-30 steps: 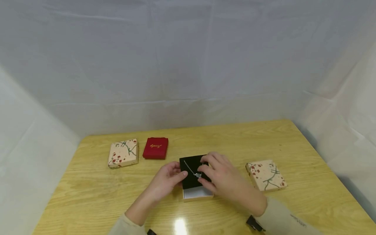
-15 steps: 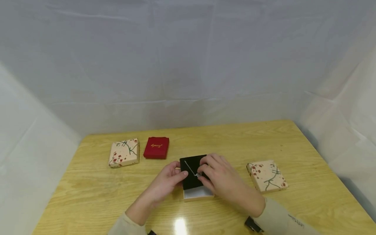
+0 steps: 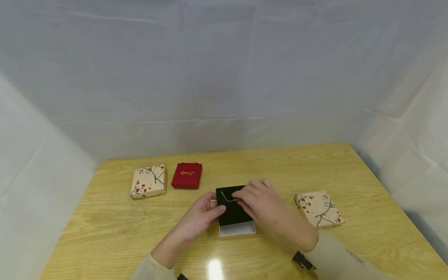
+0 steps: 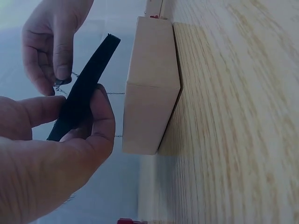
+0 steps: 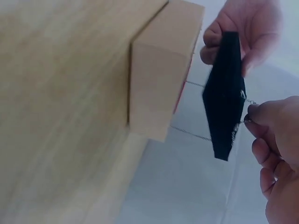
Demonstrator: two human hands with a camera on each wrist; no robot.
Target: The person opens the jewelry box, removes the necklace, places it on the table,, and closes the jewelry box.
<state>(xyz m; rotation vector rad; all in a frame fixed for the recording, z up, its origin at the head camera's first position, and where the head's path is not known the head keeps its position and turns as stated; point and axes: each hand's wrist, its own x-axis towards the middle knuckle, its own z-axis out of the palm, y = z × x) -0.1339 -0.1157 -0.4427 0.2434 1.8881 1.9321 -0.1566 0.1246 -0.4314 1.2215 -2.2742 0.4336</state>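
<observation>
Between thumb and fingers, my left hand (image 3: 197, 216) holds a square black jewelry pad (image 3: 231, 214) by its left edge. A silver necklace (image 3: 224, 197) lies across the pad's face. My right hand (image 3: 266, 208) pinches the necklace at its pendant, which the fingers largely hide. In the right wrist view, the pad (image 5: 224, 95) is tilted and apart from the box base (image 5: 159, 79). Two strands of chain (image 5: 191, 134) run from behind the pad down to that box. The box's white inside (image 3: 238, 229) shows below the pad in the head view.
A floral-patterned box (image 3: 148, 182) and a red jewelry box (image 3: 187, 176) with gold lettering stand at the back left of the wooden table (image 3: 115, 233). To the right of my right hand lies a floral lid (image 3: 319, 209). White cloth (image 3: 224, 77) hangs around the table.
My right hand has moved the pendant up the pad, away from me, and the chain now bends higher on the black face. My left hand keeps its hold on the pad.
</observation>
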